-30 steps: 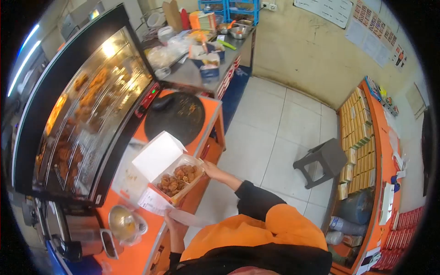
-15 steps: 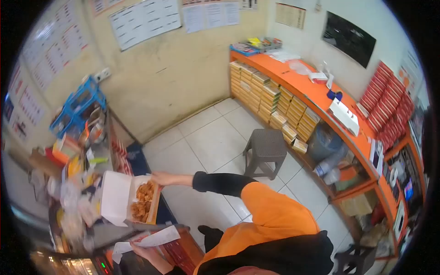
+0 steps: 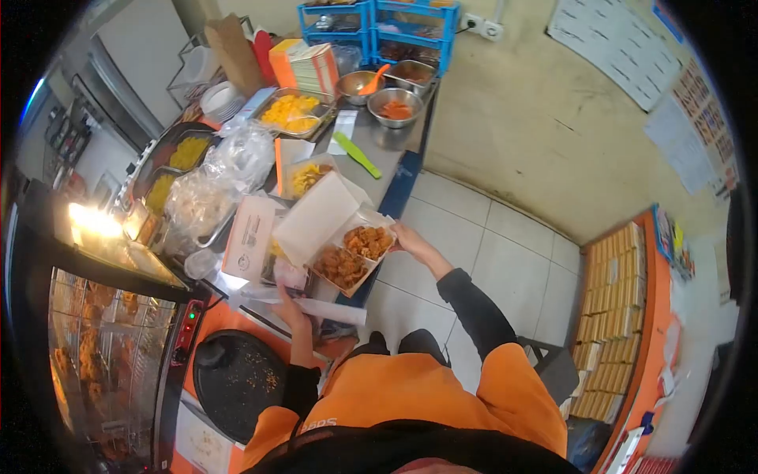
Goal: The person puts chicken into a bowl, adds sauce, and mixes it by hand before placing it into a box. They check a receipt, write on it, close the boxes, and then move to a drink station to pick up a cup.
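Observation:
My right hand (image 3: 409,240) grips the edge of an open cardboard food box (image 3: 330,207) with its white lid flipped up. Pieces of fried chicken (image 3: 341,266) lie in its compartments. My left hand (image 3: 291,313) is closed on a white paper strip (image 3: 339,311) just below the box. Beside it, partly behind the lid, stands another open box with a printed lid (image 3: 249,237). A further open box (image 3: 322,163) with yellow and brown food is behind on the counter.
Left, a lit glass warmer (image 3: 106,347) stands near a round black tray (image 3: 241,383) with crumbs. Metal bowls (image 3: 395,107), green tongs (image 3: 357,154) and plastic bags (image 3: 241,154) crowd the counter. Blue crates (image 3: 407,30) stand at the back. A stool (image 3: 553,370) is at right.
My view has swung left toward the food counter. The chicken box is still in my right hand and is now over the counter's edge. The paper strip stays in my left hand.

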Tool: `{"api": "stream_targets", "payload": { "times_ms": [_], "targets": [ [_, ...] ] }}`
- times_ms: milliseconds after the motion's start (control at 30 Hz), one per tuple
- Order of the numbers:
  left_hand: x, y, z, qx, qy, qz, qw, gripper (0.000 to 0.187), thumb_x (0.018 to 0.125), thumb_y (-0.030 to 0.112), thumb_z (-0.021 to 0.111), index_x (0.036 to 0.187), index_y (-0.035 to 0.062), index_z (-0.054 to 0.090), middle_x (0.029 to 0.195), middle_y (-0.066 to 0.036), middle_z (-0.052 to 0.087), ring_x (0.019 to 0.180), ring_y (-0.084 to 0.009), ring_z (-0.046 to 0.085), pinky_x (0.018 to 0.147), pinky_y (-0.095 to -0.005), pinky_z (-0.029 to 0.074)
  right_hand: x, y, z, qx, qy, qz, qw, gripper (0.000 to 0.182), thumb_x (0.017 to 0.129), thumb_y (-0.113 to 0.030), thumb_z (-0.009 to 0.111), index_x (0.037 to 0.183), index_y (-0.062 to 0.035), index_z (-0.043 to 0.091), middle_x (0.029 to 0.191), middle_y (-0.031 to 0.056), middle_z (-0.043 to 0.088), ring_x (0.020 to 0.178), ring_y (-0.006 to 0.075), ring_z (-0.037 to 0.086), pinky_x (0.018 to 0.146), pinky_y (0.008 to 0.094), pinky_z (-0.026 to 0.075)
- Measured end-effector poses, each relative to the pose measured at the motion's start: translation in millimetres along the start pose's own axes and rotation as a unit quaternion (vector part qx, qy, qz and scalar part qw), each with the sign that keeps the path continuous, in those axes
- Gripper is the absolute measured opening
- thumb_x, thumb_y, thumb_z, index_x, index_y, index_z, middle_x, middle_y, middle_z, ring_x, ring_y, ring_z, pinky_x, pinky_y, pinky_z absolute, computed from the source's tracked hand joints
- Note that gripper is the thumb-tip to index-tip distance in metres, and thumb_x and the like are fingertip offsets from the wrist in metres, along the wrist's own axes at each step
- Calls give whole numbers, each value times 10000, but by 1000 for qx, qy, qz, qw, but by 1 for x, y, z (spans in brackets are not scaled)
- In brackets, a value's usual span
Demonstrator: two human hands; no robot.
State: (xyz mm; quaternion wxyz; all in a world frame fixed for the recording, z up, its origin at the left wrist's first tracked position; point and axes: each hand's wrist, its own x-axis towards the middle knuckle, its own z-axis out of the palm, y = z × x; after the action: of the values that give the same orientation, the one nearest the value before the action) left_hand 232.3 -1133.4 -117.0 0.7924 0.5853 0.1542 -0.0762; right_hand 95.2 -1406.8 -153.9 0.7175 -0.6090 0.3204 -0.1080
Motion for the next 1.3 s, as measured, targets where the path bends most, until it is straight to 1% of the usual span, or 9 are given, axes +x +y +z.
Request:
{"api": "stream_targets", "payload": {
  "times_ms": [133,300,333,500,767,867,933,1033,1300],
  "targets": [
    [47,-10,-42,26,-54,35,998,674,816,220,643,1358,63,274,1130,-93,533,843,-197,563,670,-326,494,25,3,12,-5,-42,10,999,440,927,-304,392,1225,19,415,1048,123,562,859,228,603,685,310,536],
    [34,-2,22,48,-54,35,997,634,837,210,611,1359,64,282,1102,-66,532,865,-193,552,721,-332,475,44,47,53,-211,-167,-252,929,315,804,-193,509,1084,-65,574,901,155,595,834,310,556,701,420,446],
    [13,2,51,51,-91,48,993,621,839,208,607,1354,65,290,1091,-64,530,862,-191,548,724,-332,472,41,33,73,-484,-107,-317,809,370,797,-198,510,1145,-78,542,851,166,585,812,317,550,681,441,435],
    [-110,-11,188,47,-294,43,954,555,852,195,584,1330,71,329,1038,-54,521,850,-184,532,740,-332,461,-6,3,55,-313,-116,-206,920,375,920,-341,408,1090,-32,533,795,228,592,709,347,578,585,450,450],
    [-325,-89,339,-20,-567,-108,816,457,871,175,547,1291,80,392,953,-38,508,830,-172,506,765,-332,443,-144,-71,-222,282,-63,-292,912,448,921,-417,447,1155,-41,513,983,136,608,885,135,554,703,298,452],
    [-414,-131,394,-54,-653,-182,733,422,879,167,533,1276,84,416,922,-32,503,823,-167,497,774,-332,436,-231,-75,-353,-85,89,-238,963,393,882,-338,549,1124,-28,549,954,124,624,835,126,555,683,290,453],
    [-473,-154,432,-78,-701,-231,670,401,884,162,524,1266,86,432,900,-28,499,818,-164,490,780,-332,432,-291,-82,-418,-68,124,-84,986,360,835,-289,620,1038,8,596,873,117,642,783,133,569,672,297,456],
    [-574,-175,489,-17,-688,-255,680,419,894,196,523,1282,85,411,850,-22,487,747,-144,454,774,-267,407,-328,-27,-481,-7,304,-237,923,351,842,-288,613,948,47,610,797,130,640,730,153,578,658,311,459],
    [-802,-267,597,52,-728,-265,630,358,895,200,545,1210,55,456,927,-25,499,838,-132,493,833,-267,433,-521,6,-634,38,406,-156,900,366,846,-287,609,962,60,594,760,96,633,681,122,569,610,286,464]
  ]
}}
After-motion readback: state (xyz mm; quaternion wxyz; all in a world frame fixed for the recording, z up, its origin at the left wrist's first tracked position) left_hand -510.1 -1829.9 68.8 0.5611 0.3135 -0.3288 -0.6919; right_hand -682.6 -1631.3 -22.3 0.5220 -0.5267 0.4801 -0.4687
